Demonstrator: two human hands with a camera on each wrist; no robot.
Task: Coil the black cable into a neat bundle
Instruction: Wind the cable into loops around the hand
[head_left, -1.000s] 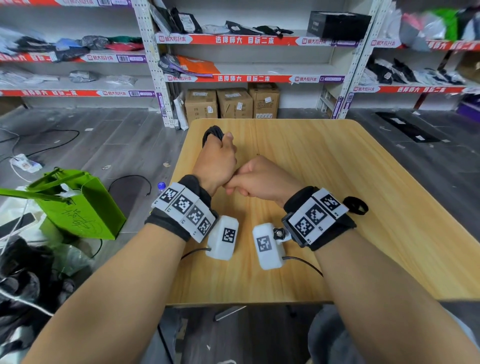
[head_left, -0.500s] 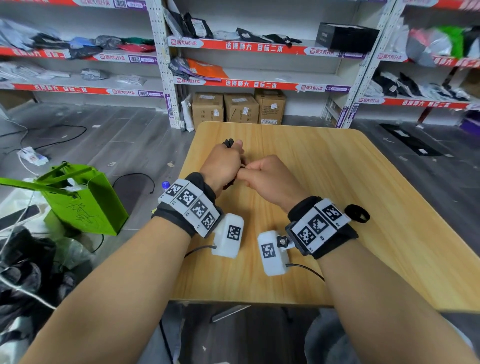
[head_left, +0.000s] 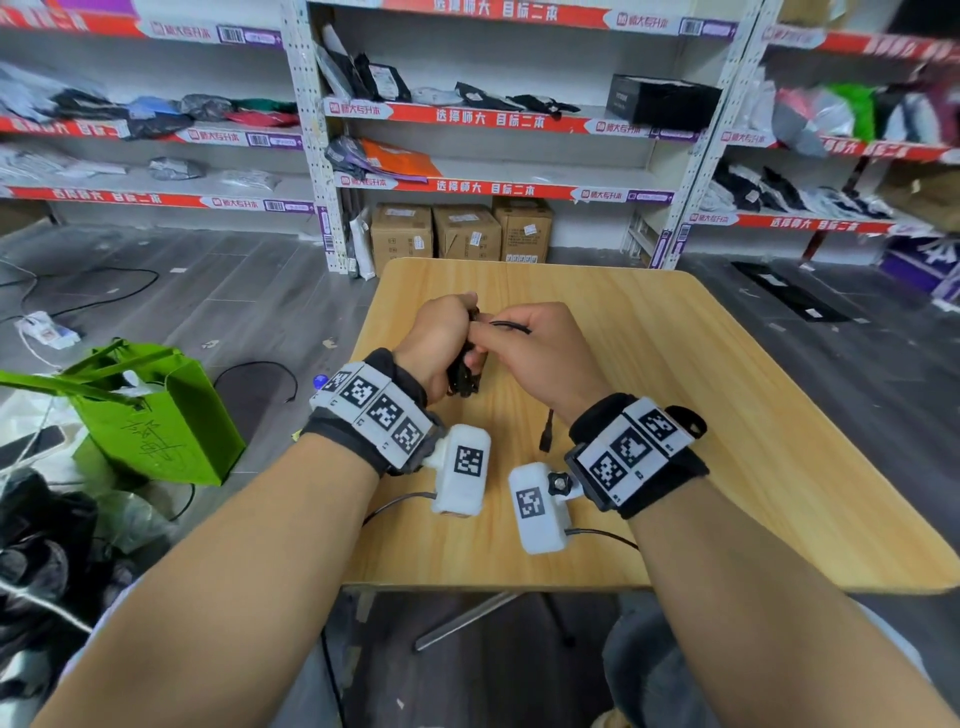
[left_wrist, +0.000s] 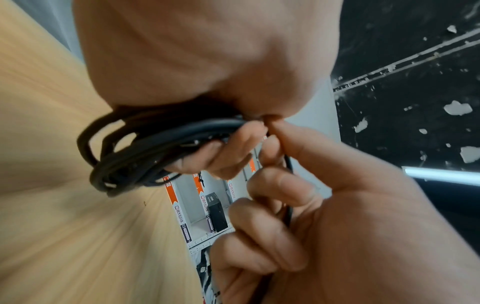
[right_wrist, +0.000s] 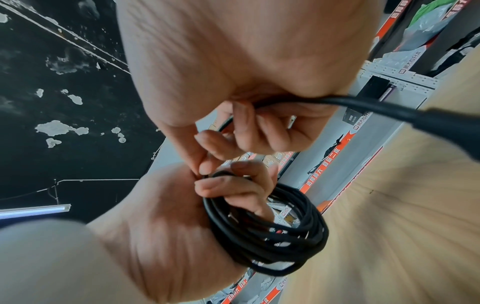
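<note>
**Q:** Nearest the camera, what is there?

**A:** Two bare forearms reach forward over a wooden table (head_left: 779, 467). Each wrist wears a black band with white square-patterned tags and a small white box hanging beneath it.

**Q:** Where is the cable compared with the hands?

**A:** The black cable (right_wrist: 272, 232) is held up off the table, between the two hands, which touch each other above the middle of the tabletop. Most of it is wound into a bundle of several loops. That bundle sits in the left hand (head_left: 436, 338), fingers curled through and around the loops, with the lower part of the coil hanging below the fist.

**Q:** And the right hand?

**A:** The right hand (head_left: 535, 358) is just beside the left, fingers curled. Its thumb and forefinger pinch a loose strand of the same cable right at the coil. The strand passes through the right palm, and its plug end (head_left: 546, 439) dangles below the right wrist, above the table.

**Q:** What lies farther off?

**A:** A green bag (head_left: 156, 415) stands on the grey floor to the left. Beyond the table, cardboard boxes (head_left: 460, 231) sit under shelves (head_left: 493, 119) with red edge strips, holding bagged goods.
</note>
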